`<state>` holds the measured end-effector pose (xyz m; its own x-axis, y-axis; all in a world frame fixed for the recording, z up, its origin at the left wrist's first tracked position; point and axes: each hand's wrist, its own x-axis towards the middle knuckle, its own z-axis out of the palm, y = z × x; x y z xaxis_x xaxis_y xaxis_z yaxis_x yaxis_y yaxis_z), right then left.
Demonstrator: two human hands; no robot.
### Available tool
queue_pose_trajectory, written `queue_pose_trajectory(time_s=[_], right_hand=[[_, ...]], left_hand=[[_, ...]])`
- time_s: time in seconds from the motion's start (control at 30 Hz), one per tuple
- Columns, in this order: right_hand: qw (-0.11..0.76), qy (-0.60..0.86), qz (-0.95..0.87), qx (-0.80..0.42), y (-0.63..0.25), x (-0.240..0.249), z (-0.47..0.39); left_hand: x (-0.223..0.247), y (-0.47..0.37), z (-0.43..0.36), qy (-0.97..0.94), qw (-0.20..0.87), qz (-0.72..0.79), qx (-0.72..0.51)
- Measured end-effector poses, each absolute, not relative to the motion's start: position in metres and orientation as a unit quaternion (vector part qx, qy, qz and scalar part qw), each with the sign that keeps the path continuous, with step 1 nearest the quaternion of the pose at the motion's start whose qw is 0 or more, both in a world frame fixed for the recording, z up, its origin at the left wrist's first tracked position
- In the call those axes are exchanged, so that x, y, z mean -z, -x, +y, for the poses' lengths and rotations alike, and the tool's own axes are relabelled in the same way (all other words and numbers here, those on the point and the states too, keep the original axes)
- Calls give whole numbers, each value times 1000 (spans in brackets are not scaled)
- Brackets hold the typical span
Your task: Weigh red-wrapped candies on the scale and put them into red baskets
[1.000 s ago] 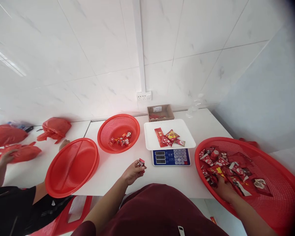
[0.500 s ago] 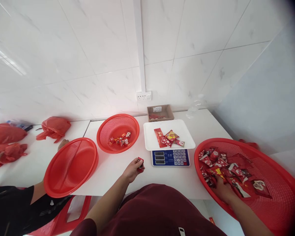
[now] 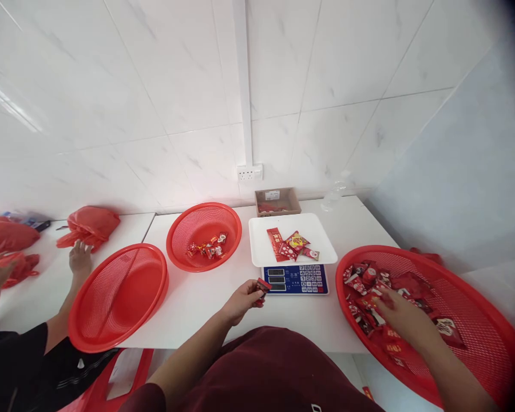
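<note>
My left hand (image 3: pixel 244 302) is closed on a small dark red wrapped sweet (image 3: pixel 264 284), just in front of the digital scale (image 3: pixel 295 279). On the scale's white tray (image 3: pixel 261 226) lie a long red packet (image 3: pixel 276 244), a yellow and red packet (image 3: pixel 298 240), a dotted red packet (image 3: pixel 288 250) and a small narrow packet (image 3: pixel 311 253). My right hand (image 3: pixel 398 316) is over the large red basket (image 3: pixel 489 320) at right, its fingers slightly apart among many red sweet packets (image 3: pixel 405 285). Some fingertips are hard to make out against the packets.
A red basket (image 3: pixel 184 229) with several small sweets stands left of the scale, and another red basket (image 3: pixel 111 309) sits nearer. Behind the scale are a cardboard box (image 3: pixel 278 200) and a clear bottle (image 3: pixel 333 196). At far left, a co-worker's hands (image 3: pixel 80 257) are near red bags (image 3: pixel 92 226).
My left hand has moved right toward the scale with the sweet. My right hand has shifted up and back within the basket, stirring the packets. The co-worker's hand has moved to a red bag.
</note>
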<state>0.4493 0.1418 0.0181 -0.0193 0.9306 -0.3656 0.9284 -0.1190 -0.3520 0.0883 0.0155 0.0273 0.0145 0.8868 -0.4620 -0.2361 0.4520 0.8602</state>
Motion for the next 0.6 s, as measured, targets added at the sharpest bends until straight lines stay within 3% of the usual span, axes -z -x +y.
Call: queue_pose_trajectory(time_s=[0.13,0.23,0.33,0.47,0.6], right_hand=[[127,590,-682,-414,-379,-63,126],[106,443,-690,-563,-327,-68,99],[98,400,-667,-621,-301,-58,78],[145,487,-646,-570,-324,-44,83],[233,648,-649,-324,-393,-21,118]], left_hand=[[-41,-115,30,-393,642,497,-432],[-42,-136,35,-439,633,478,-422],[-35,-141,34,-499,597,505,-373],[-26,-105,32,-545,467,628,-301],[-30,-24,26,-480,145,810,-304]])
